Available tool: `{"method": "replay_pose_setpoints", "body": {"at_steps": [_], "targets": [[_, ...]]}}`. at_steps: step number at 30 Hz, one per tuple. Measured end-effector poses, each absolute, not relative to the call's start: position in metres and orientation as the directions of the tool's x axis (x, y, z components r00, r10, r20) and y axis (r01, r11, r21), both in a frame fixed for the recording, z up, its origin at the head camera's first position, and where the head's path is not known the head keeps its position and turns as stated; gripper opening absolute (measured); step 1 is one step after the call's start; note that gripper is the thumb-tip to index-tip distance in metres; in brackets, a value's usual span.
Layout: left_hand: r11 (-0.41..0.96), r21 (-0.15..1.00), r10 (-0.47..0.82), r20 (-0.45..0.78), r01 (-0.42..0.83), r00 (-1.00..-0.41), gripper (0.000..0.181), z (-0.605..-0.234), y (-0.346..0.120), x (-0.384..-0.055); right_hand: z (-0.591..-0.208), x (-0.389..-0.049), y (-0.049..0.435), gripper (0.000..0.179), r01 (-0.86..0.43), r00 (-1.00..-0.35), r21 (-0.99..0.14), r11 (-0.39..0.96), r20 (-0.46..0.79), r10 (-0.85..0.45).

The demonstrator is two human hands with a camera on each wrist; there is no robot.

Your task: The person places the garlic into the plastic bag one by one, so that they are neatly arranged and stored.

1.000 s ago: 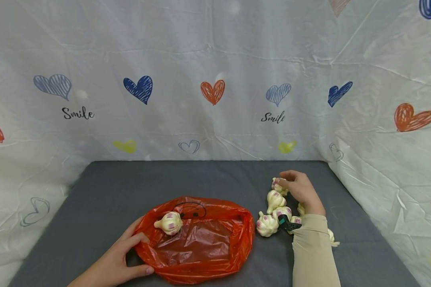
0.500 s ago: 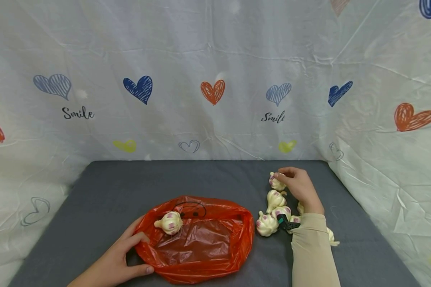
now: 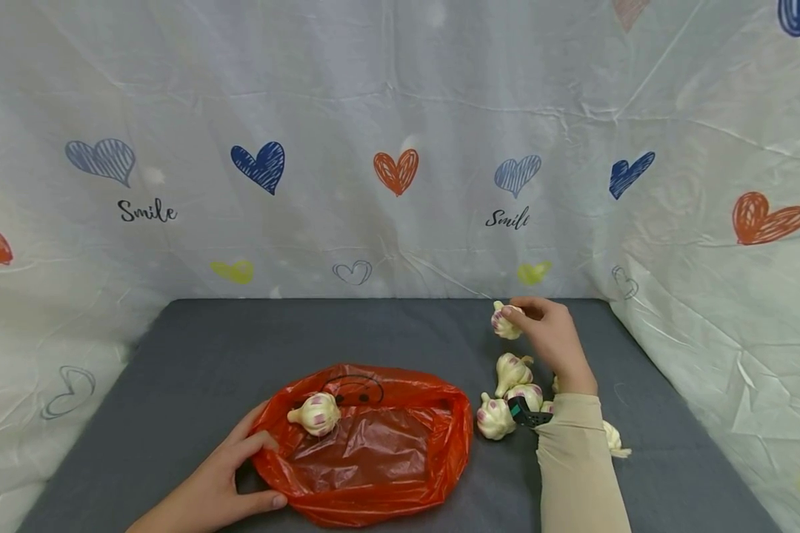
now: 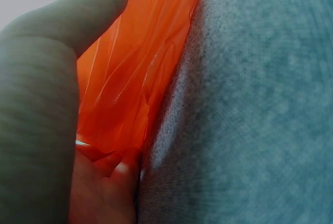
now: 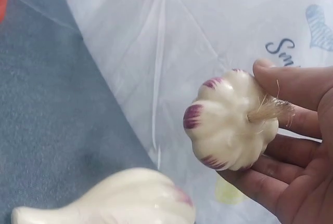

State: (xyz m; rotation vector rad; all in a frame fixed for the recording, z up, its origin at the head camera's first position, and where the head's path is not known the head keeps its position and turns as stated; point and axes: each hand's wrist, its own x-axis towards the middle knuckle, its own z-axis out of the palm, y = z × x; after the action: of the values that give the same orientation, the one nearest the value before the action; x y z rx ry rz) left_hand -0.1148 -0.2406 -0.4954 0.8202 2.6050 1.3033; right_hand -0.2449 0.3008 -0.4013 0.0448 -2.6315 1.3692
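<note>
- Head: right hand (image 3: 555,342) pinches garlic (image 3: 505,322) over table (image 3: 373,333); left hand (image 3: 216,481) grips bag (image 3: 455,466), another bulb (image 3: 316,414) inside.
- Right wrist only: held garlic's root tuft (image 5: 266,110).
- Left wrist only: bag's outer side (image 4: 130,78) up close.

Garlic bulbs (image 3: 505,324) cream, purple-patched; bag (image 3: 360,509) red, black-printed; table (image 3: 373,333) dark grey; backdrop (image 3: 333,89) white, heart-patterned in blue, orange-red, yellow.

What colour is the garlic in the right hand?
The garlic is cream with purple patches, clearest in the right wrist view.
</note>
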Motion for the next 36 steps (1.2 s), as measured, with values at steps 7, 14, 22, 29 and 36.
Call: {"method": "replay_pose_setpoints", "body": {"at_steps": [7, 14, 22, 29, 36], "targets": [[0.471, 0.776, 0.52, 0.138, 0.418, -0.843, 0.039, -0.496, -0.24, -0.116, -0.395, -0.246, 0.292, 0.055, -0.158, -0.975, -0.804, 0.573, 0.218, 0.038], [0.48, 0.769, 0.52, 0.138, 0.422, -0.843, 0.039, -0.496, -0.241, -0.115, -0.388, -0.244, 0.286, 0.05, -0.198, -0.967, -0.799, 0.568, 0.253, 0.019], [0.478, 0.772, 0.518, 0.137, 0.418, -0.844, 0.039, -0.496, -0.241, -0.115, -0.378, -0.241, 0.272, 0.049, -0.242, -0.96, -0.795, 0.556, 0.279, -0.019], [0.473, 0.779, 0.518, 0.134, 0.413, -0.845, 0.038, -0.496, -0.24, -0.115, -0.372, -0.24, 0.255, 0.049, -0.259, -0.961, -0.807, 0.531, 0.273, -0.055], [0.466, 0.778, 0.522, 0.144, 0.422, -0.841, 0.039, -0.497, -0.241, -0.116, -0.37, -0.239, 0.244, 0.045, -0.287, -0.954, -0.804, 0.52, 0.287, -0.084]]}}
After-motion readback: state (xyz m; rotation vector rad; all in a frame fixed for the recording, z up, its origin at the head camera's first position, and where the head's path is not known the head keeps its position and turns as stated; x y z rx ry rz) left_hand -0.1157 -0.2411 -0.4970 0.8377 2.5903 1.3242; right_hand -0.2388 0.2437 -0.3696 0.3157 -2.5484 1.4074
